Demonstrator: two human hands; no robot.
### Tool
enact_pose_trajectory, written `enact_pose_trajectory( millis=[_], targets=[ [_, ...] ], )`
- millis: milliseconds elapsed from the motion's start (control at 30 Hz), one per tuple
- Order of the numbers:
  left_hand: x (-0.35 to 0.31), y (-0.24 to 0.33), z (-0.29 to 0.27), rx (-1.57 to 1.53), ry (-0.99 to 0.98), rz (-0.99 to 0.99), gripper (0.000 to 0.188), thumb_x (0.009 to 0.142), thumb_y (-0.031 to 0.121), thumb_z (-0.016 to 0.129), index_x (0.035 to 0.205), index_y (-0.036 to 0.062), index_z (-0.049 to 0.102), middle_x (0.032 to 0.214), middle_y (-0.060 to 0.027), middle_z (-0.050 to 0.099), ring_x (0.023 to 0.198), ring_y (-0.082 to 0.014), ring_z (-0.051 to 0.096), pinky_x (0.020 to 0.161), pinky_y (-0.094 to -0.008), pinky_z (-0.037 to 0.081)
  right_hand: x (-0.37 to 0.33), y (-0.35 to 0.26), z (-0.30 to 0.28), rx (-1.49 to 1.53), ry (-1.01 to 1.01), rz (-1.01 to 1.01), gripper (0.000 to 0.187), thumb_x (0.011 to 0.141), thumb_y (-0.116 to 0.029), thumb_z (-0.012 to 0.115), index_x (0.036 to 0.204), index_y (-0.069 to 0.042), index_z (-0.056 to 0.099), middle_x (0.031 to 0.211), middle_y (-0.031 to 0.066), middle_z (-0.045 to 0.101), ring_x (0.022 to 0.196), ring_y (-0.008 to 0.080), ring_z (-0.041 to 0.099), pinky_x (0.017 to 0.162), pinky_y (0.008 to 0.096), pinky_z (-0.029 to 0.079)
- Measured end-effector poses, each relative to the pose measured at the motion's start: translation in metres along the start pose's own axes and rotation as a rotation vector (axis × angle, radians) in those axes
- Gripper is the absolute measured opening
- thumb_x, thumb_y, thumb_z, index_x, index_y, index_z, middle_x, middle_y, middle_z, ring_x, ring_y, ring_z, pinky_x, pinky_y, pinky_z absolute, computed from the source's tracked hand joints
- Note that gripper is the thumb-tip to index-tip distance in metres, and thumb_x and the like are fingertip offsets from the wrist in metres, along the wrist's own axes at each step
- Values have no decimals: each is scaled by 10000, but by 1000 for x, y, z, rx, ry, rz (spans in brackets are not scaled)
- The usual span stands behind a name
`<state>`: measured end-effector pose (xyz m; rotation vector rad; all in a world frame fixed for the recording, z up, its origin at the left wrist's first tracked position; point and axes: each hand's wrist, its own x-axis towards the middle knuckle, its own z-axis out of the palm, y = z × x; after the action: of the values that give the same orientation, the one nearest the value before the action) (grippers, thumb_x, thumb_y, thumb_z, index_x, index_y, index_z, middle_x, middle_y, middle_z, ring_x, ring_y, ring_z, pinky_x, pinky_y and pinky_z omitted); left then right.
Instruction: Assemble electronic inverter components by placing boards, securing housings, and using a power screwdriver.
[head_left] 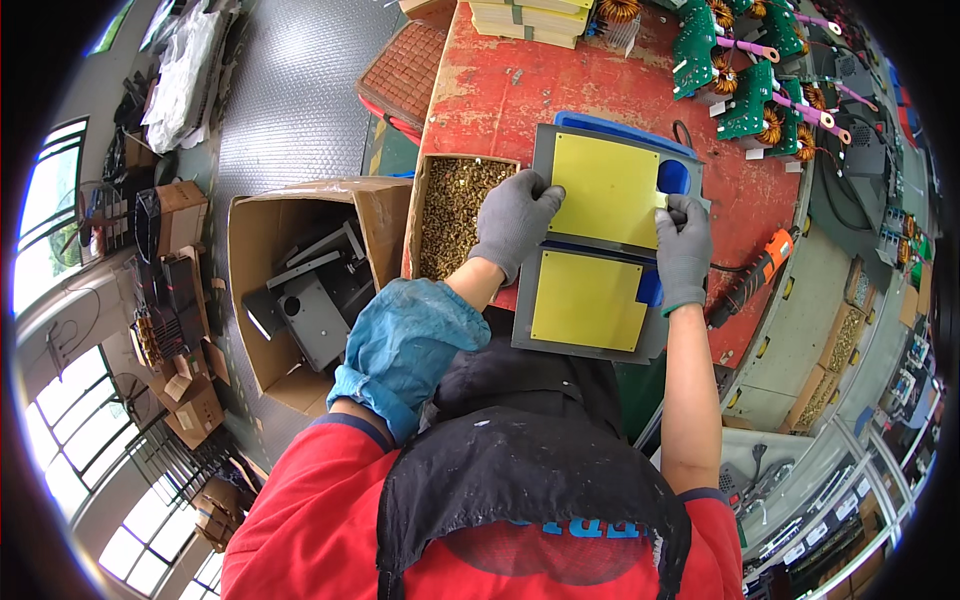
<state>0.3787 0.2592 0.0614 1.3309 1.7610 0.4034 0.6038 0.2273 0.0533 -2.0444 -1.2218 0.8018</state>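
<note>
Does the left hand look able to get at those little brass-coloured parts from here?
Probably yes: the left hand is right beside their open cardboard box, and nothing covers most of the brass-coloured parts.

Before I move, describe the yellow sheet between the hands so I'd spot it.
Find the red worktable, then two grey panels at its near edge. Your yellow sheet is on the upper panel, between left hand and right hand; no hand touches the lower yellow sheet.
</note>
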Motion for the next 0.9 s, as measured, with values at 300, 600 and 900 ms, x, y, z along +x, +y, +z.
enact_pose_trajectory(
  millis=[300, 600, 900],
  targets=[
    [-2, 3, -1, 24, 4, 0, 305, 904, 291, 653, 956, -8, 675, 767, -116, 682, 650, -201, 654, 627, -343, 508, 1, 3, 3, -54, 19, -29, 232, 867, -73, 654, 1086, -3, 622, 898, 63, 636, 785, 147, 603, 761, 299, 507],
    [-32, -7, -20, 0, 4, 55, 317, 890, 362, 641, 900, 46, 668, 786, -146, 690, 736, -329, 673, 680, -417, 519, -49, 11, -40, 81, 156, -99, 229, 890, -125, 650, 1093, -26, 614, 938, 75, 631, 771, 158, 596, 736, 306, 494],
    [-106, -39, -4, 384, -192, 204, 266, 852, 348, 687, 879, 87, 643, 769, -122, 677, 720, -332, 667, 626, -445, 503, -140, 42, -38, -133, -58, -64, 229, 845, -88, 674, 1066, -71, 620, 931, 71, 577, 775, 225, 613, 692, 340, 504]
  ],
)
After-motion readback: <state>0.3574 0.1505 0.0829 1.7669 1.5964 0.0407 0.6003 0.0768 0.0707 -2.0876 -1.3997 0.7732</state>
